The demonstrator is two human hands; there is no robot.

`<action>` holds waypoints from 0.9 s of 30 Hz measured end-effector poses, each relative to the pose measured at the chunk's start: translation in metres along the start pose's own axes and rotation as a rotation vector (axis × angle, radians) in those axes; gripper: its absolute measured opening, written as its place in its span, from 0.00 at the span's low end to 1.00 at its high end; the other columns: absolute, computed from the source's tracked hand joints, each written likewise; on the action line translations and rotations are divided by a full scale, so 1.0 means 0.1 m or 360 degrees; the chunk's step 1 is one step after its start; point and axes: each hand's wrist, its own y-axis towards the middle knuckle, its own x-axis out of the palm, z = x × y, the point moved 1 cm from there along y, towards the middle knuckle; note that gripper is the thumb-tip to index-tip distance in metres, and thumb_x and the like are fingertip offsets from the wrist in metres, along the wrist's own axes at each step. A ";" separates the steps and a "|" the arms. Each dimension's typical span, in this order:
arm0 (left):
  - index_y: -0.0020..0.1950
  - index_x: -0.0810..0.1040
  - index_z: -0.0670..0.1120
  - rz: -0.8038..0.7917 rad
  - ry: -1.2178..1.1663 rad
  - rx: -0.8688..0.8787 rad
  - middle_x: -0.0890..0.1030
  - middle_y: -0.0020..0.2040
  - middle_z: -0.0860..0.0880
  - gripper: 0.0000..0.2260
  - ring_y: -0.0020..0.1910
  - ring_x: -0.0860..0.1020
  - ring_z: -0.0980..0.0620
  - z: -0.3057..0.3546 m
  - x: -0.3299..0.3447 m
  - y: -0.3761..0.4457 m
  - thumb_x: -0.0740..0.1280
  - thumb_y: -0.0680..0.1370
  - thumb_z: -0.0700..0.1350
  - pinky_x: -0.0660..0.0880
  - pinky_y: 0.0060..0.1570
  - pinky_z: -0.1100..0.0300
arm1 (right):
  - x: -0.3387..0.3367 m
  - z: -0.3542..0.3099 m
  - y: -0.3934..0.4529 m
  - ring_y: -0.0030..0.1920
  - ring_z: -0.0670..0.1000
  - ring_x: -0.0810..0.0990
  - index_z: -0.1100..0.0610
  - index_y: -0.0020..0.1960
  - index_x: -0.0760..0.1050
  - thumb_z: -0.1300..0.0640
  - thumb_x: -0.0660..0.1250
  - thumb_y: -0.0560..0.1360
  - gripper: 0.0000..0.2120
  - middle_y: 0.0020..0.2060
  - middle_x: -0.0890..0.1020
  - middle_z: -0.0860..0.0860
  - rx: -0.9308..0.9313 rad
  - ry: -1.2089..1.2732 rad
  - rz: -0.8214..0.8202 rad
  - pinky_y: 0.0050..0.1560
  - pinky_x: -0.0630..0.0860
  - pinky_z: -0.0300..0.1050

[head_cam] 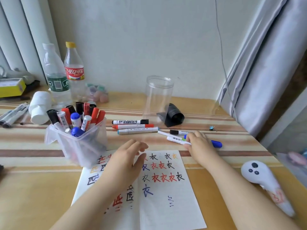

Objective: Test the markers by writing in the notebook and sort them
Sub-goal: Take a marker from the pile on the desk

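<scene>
A plastic tub [78, 143] crammed with markers stands at the notebook's [166, 196] upper left corner; a clear jar [157, 97] and three sorted markers [132, 126] lie beyond. Bare table [216, 113] stretches to the right edge. The left hand [127, 156] hovers over the page, grip loose and wide; the right hand [199, 145] pinches a blue-capped marker [216, 143] among loose ones.

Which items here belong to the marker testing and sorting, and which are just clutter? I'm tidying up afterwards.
For the job: notebook, tub of markers, loose markers, blue marker under the right hand, left hand, possibly the clear jar.

Lying about: two bottles, white container, black roll, white controller.
</scene>
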 end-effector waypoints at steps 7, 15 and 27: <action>0.53 0.78 0.46 -0.0017 0.0070 -0.0013 0.75 0.48 0.56 0.10 0.44 0.72 0.60 0.07 -0.05 0.03 0.68 0.73 0.39 0.63 0.41 0.75 | -0.28 -0.12 -0.24 0.56 0.51 0.69 0.53 0.55 0.69 0.49 0.58 0.80 0.09 0.52 0.72 0.48 -0.0148 0.0132 0.0105 0.53 0.65 0.44; 0.56 0.72 0.51 -0.0300 -0.0116 -0.0191 0.75 0.47 0.60 0.11 0.44 0.74 0.63 0.34 -0.11 0.01 0.60 0.78 0.53 0.72 0.46 0.68 | -0.55 -0.64 -0.86 0.41 0.46 0.79 0.52 0.51 0.71 0.52 0.60 0.79 0.04 0.38 0.83 0.47 0.0190 0.1973 -0.0055 0.41 0.73 0.39; 0.35 0.62 0.53 -0.0610 0.0028 -0.0316 0.69 0.31 0.53 0.13 0.29 0.66 0.56 0.27 -0.22 -0.26 0.56 0.80 0.49 0.61 0.28 0.65 | -0.46 -0.86 -1.28 0.30 0.44 0.77 0.50 0.36 0.74 0.45 0.67 0.73 0.11 0.27 0.78 0.46 0.0037 0.0981 0.0187 0.33 0.74 0.41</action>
